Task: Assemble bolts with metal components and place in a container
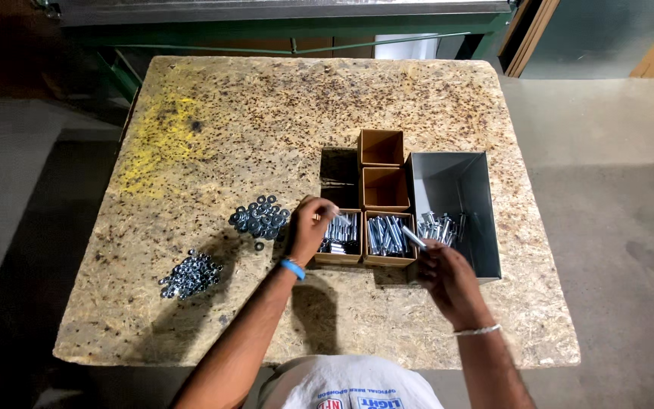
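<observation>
Head view, looking straight down on a speckled chipboard counter (251, 113) stained yellow toward its far left.

Right hand (448, 276) closed on a silver bolt (415, 238), pinched near its lower end; long axis slanted, running from the fingers up and to the left, free end pointing toward the small cardboard box of bolts (389, 238) just beside it. Bolt raised over the near edge of the grey metal bin (456, 182), where a loose heap of bolts (439, 226) lies at the near end.

Left hand (309, 227) curled at the left rim of another small cardboard box (341, 236), fingers closed on a small shiny piece too tiny to identify. Boxed bolts lying mostly lengthwise, away from the person, packed side by side.

Two more cardboard boxes (381, 168) standing behind the filled pair, a dark tray (339, 176) to their left.

Pile of washers (260, 216) just left of the left hand; pile of nuts (191, 274) farther left and nearer the counter's front edge, well apart from the boxes.

Blue band (292, 268) on the left wrist, silver bracelet (477, 330) on the right.
</observation>
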